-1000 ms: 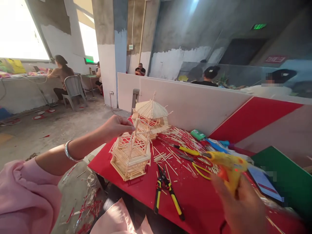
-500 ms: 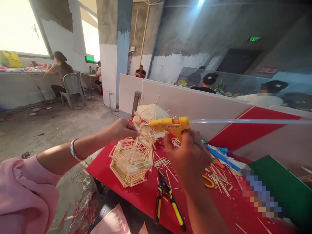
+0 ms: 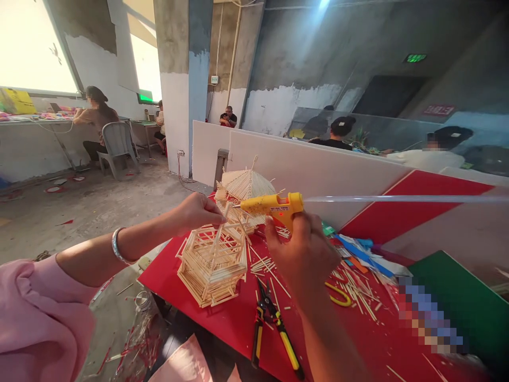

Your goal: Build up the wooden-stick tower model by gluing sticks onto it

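Observation:
My left hand [image 3: 196,212] pinches the top of a thin stick frame standing on a hexagonal model house [image 3: 212,260] built of wooden sticks. My right hand [image 3: 304,254] grips a yellow glue gun [image 3: 274,206] whose nozzle points left at the top of that frame, close to my left fingertips. A clear glue stick [image 3: 397,198] juts out of the gun's back to the right. A second stick model with a peaked roof [image 3: 246,185] stands just behind.
On the red table [image 3: 238,318] lie yellow-handled pliers [image 3: 274,321], loose sticks [image 3: 358,297], a yellow loop and blue items. A green board [image 3: 469,297] lies at right. White partitions [image 3: 318,170] back the table. People sit beyond it and at far left.
A second ago my right hand held the glue gun low at the right over the table; it has since lifted it up and left to the stick frame. My left hand stayed put.

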`<state>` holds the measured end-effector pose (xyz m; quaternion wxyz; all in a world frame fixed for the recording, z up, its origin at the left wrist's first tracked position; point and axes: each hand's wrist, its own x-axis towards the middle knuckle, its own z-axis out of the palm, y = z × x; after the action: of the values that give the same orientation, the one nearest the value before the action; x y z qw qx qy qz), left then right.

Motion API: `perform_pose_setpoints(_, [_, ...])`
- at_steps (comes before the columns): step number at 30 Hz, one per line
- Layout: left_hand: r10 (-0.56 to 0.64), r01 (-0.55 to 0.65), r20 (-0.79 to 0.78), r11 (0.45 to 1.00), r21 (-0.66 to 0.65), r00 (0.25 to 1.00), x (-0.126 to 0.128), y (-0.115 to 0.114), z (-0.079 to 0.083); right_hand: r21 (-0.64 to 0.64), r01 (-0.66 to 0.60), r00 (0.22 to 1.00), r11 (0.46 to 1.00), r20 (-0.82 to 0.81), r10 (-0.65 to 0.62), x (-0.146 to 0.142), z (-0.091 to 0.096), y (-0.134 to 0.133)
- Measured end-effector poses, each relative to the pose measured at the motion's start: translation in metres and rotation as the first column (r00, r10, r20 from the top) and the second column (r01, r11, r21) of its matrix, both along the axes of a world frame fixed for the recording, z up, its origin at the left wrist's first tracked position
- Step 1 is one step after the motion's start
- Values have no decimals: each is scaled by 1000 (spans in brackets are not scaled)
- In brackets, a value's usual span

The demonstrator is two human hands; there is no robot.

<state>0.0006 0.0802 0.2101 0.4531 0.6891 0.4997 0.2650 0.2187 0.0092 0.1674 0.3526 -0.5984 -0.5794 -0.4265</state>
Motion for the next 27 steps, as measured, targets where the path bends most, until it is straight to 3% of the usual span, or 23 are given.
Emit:
perform_pose_setpoints(16, [2,-1,21,1000,-28,1000,2,-1,0,-62,-3,999,998,-50,-1,6,-8,1])
perform_pose_setpoints(27, [4,-3,26,1000,-23,1000,2,-1,-1,-22,4,1000,1000,-19,-4,7,-10,-2])
